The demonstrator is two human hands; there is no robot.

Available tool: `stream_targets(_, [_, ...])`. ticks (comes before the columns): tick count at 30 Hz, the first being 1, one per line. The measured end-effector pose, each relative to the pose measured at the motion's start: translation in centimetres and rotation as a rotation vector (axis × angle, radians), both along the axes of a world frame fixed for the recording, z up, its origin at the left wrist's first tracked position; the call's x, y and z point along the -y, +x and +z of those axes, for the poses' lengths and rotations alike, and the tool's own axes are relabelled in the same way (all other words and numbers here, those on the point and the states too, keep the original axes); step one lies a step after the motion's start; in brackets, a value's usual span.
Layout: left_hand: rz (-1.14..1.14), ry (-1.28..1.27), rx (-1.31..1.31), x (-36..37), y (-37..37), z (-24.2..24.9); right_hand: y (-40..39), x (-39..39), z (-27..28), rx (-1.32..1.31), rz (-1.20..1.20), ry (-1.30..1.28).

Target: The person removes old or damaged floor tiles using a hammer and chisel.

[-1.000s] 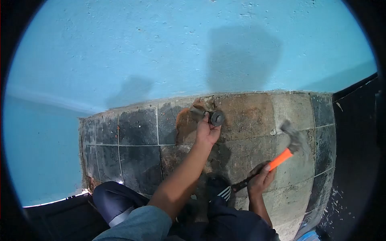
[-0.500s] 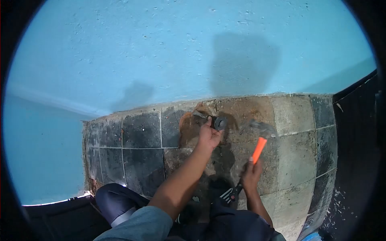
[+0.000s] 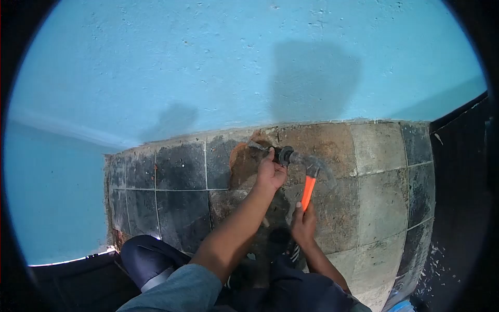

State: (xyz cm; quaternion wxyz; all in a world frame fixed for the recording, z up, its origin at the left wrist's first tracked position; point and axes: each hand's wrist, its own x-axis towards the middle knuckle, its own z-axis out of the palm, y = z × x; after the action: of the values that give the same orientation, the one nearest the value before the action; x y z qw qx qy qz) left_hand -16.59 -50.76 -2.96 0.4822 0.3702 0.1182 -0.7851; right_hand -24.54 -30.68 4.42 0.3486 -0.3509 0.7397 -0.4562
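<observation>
The left hand (image 3: 272,174) is closed around a chisel (image 3: 257,146), the thumb lying along the grip just behind the round guard (image 3: 286,154); part of the grip is hidden by the fingers. The left forearm reaches diagonally up from the grey sleeve (image 3: 179,291), nearly straight as seen. The right hand (image 3: 303,226) is wrapped around the handle of a claw hammer (image 3: 309,191), thumb upward along the orange section, forearm angled in from the lower right. The two hands are apart, the right one lower and nearer the body. The hammer's head is blurred and stands just beside the guard; whether the two touch cannot be determined. The chisel blade points left, toward the foot of the blue wall (image 3: 208,67), over a brown stripped patch (image 3: 322,151) with a ragged orange edge on its left. Dark tiles (image 3: 180,167) with pale joints adjoin that edge. To the right of the hammer, pale tiles (image 3: 382,197) give open room as far as a narrow dark strip of tile and the black panel (image 3: 460,197). Room is tighter above, where the wall base lies near the blade, and below, where the trouser knee (image 3: 143,260) and a striped shoe (image 3: 294,254) occupy the floor.
</observation>
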Motion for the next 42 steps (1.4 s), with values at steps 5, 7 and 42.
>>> stream_targets(5, [-0.047,0.093,-0.023,0.0,0.5,-0.5,-4.5,-0.5,4.0,0.099,-0.264,-0.253])
stream_targets(7, [0.001,0.084,0.001,-0.3,0.0,0.7,-6.2,0.2,7.6,0.079,-0.424,-0.472])
stream_targets(42, [0.113,-0.057,0.006,-2.8,4.3,1.1,-5.1,0.4,-2.8,0.115,0.006,0.122])
